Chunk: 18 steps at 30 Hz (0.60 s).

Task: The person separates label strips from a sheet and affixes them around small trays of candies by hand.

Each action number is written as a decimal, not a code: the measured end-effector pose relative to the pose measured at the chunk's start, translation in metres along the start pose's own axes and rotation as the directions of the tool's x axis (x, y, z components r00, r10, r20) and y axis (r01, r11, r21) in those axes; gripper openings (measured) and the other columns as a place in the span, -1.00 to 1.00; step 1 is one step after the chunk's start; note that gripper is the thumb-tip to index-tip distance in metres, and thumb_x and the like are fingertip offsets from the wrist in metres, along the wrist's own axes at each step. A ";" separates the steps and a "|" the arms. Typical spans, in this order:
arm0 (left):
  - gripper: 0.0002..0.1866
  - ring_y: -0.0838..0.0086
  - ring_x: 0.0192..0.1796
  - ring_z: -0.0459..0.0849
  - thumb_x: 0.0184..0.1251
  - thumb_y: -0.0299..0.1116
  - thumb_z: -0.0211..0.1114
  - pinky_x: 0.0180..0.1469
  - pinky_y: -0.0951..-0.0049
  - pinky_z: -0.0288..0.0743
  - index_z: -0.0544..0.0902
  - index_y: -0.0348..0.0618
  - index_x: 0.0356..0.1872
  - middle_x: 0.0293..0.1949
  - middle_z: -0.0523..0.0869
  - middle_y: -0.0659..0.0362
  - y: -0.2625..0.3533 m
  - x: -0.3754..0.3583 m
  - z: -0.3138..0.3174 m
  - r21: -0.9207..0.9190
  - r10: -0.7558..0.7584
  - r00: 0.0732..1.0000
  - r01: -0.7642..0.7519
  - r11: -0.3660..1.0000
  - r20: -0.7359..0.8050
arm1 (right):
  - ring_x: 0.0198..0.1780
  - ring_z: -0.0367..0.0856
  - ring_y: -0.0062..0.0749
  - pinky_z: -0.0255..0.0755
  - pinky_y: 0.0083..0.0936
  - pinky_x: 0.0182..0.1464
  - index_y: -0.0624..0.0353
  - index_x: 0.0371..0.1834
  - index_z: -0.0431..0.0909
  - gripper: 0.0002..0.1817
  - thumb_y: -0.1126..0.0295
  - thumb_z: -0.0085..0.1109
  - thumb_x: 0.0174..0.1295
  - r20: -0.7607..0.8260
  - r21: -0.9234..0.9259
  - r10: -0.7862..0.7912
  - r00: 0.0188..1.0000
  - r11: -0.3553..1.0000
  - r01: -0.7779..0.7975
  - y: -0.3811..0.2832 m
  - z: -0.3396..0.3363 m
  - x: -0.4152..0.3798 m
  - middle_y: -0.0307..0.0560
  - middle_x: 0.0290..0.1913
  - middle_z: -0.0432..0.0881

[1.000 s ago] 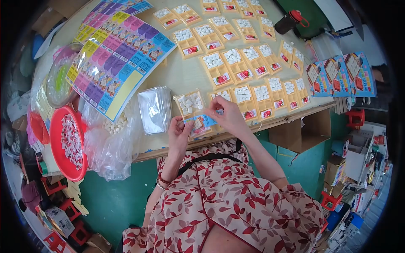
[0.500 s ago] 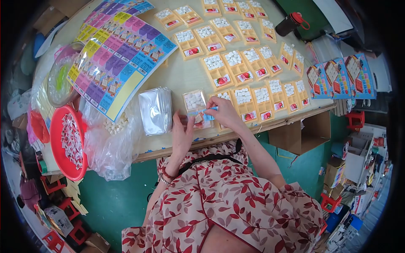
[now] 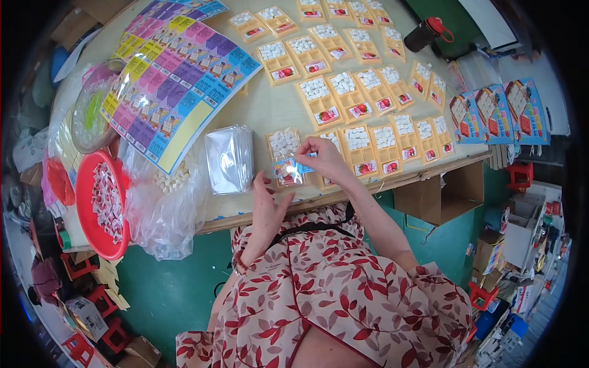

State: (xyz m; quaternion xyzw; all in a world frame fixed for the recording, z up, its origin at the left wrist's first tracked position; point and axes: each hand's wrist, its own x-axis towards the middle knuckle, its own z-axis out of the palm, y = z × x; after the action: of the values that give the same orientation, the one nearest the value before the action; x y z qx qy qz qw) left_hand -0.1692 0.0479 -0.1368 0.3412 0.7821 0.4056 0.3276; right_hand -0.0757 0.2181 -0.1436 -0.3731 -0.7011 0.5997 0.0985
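A small tray of white pieces [image 3: 283, 142] lies in front of me under what looks like a clear plastic cover. Across its lower part runs a blue printed label [image 3: 284, 167]. My right hand [image 3: 326, 161] pinches the right end of this label between thumb and fingertips, above the tray's right side. Near the tray's lower left corner, my left hand [image 3: 268, 201] has its thumb and fingers apart and holds nothing. Just left of the tray sits a stack of clear plastic covers [image 3: 229, 161].
Rows of yellow trays [image 3: 345, 104] with white pieces and strawberry packets fill the right. Printed label sheets [image 3: 184, 80] lie at upper left. A red basin [image 3: 101, 208] of small packets, a plastic bag [image 3: 165, 221], a dark bottle [image 3: 420, 37] and blue printed cards [image 3: 491, 113] surround them.
My left hand has drawn back from the tray's lower edge, its fingers opening. The blue label now lies across the tray, with my right hand still at its end.
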 end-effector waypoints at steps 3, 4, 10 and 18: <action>-0.23 0.09 -0.08 0.46 0.01 -0.41 0.41 -0.04 0.25 0.35 0.14 -0.37 0.20 -0.07 0.40 -0.08 -0.010 0.006 0.012 0.162 0.122 0.988 -0.105 0.981 -0.098 | -0.38 0.51 -0.67 0.41 -0.66 -0.32 0.25 -0.44 0.52 -0.87 0.46 0.27 0.01 -0.042 0.039 -0.025 0.999 0.999 0.027 0.002 0.001 0.004 -0.21 -0.47 0.59; -0.23 0.09 -0.08 0.46 0.01 -0.41 0.41 -0.04 0.25 0.35 0.14 -0.37 0.20 -0.07 0.40 -0.08 -0.009 0.007 0.014 0.162 0.121 0.988 -0.104 0.981 -0.096 | -0.40 0.50 -0.67 0.41 -0.66 -0.33 0.26 -0.46 0.51 -0.87 0.47 0.27 0.00 -0.044 0.038 -0.020 0.999 0.999 0.022 -0.003 0.001 0.003 -0.21 -0.47 0.59; -0.39 0.10 -0.12 0.46 0.02 -0.44 0.39 -0.03 0.25 0.34 0.30 -0.37 0.09 -0.13 0.44 -0.04 -0.021 0.009 0.018 0.403 0.380 0.910 -0.291 0.868 -0.163 | -0.42 0.56 -0.59 0.44 -0.60 -0.36 0.28 -0.50 0.51 -0.86 0.46 0.27 -0.06 -0.121 -0.021 -0.035 0.992 0.999 0.033 -0.012 -0.001 0.006 -0.14 -0.49 0.61; -0.66 0.19 -0.16 0.54 0.05 -0.51 0.30 -0.15 0.33 0.45 0.48 -0.25 -0.10 -0.13 0.53 0.02 -0.004 0.002 0.013 0.217 0.656 0.709 -0.705 0.676 0.260 | -0.48 0.56 -0.45 0.43 -0.55 -0.41 0.28 -0.47 0.48 -0.83 0.42 0.25 -0.03 -0.070 -0.389 -0.213 0.975 0.905 0.170 -0.030 0.007 0.019 -0.08 -0.52 0.59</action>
State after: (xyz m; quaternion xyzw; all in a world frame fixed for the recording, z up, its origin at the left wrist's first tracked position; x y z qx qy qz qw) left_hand -0.1615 0.0533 -0.1461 0.6852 0.6212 0.3458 0.1583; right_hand -0.1056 0.2250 -0.1239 -0.3469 -0.8308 0.4179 0.1213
